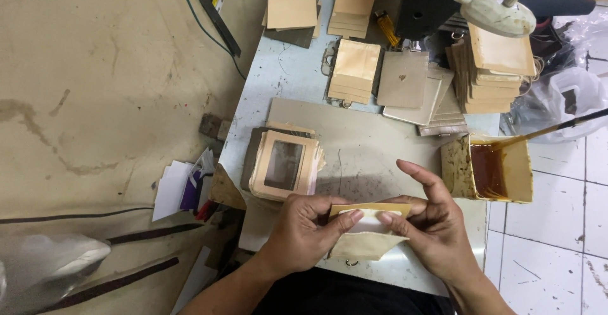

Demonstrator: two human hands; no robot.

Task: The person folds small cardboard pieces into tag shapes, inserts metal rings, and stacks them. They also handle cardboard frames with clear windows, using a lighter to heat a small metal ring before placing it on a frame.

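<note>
1. Both hands pinch one small tan leather piece with a white lining [369, 226] at the near edge of the pale grey worktable [285, 74]; I see my left hand [304, 229] closed on its left end with the thumb on top.
2. On the other end, my right hand [434, 223] grips with thumb and middle fingers, the index finger lifted straight and free.
3. That piece hangs partly over the near table edge, a small metal ring [349, 263] just below it.
4. Just beyond my left hand lies a stack of tan leather frames with clear window panels [285, 165], near the table's left edge.
5. Near the right edge stands an open square tin of brown glue [491, 168], a thin brush handle [557, 126] resting in it.
6. Stacks of tan cut leather rectangles [354, 71] sit toward the far edge, a taller pile [494, 77] at the far right corner under a white lamp head [497, 12].
</note>
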